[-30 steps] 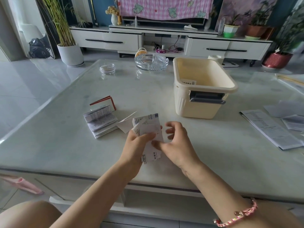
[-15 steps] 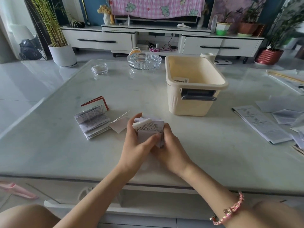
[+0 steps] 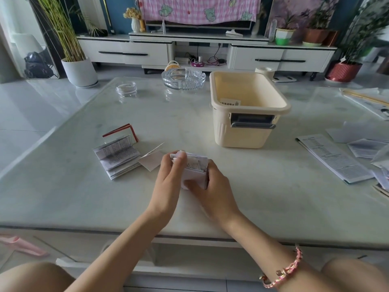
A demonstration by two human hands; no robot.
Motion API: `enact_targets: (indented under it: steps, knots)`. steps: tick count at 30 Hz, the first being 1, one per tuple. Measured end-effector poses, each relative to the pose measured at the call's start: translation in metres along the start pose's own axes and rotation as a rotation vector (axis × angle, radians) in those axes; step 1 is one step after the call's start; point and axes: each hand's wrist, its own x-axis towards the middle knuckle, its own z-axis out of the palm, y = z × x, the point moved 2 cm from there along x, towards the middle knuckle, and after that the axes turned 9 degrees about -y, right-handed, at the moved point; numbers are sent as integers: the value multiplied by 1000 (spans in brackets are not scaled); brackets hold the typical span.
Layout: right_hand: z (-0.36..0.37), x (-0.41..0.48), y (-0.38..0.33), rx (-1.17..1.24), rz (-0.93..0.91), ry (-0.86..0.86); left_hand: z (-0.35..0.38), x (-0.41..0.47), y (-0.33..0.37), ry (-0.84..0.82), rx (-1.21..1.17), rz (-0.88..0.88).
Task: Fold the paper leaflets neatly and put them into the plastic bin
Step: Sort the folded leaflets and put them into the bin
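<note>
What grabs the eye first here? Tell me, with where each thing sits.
Front and centre, the left hand and right hand grip a folded leaflet over the table. Behind it to the right stands a cream bin, open-topped. A stack of folded leaflets lies to the left, flat sheets at far right.

Floor: glossy pale grey tiles point(image 3: 31, 106) that reflect soft light. Foreground furniture: a low table with a pale marble-patterned top point(image 3: 273, 197). Far wall: a dark blue panel point(image 3: 117, 17), fronted by a long white low cabinet with black bar handles point(image 3: 130, 52). A pink checked cloth point(image 3: 200, 9) hangs above the cabinet's centre. Left of the cabinet: a white cylindrical planter with tall yellow-green stalks point(image 3: 79, 70). Right of the cabinet: a red ribbed plant pot point(image 3: 343, 72).
</note>
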Motion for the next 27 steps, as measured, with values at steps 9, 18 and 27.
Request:
enact_targets:
  steps: [9,18,27]
  knots:
    - [4,1,-2,35,-8,-15,3,2,-3,3,37,75]
    - [4,4,2,-198,-26,-62,-1,-5,-7,-50,479,85]
    - [-3,8,-13,384,98,-75,-18,3,22,119,190,118]
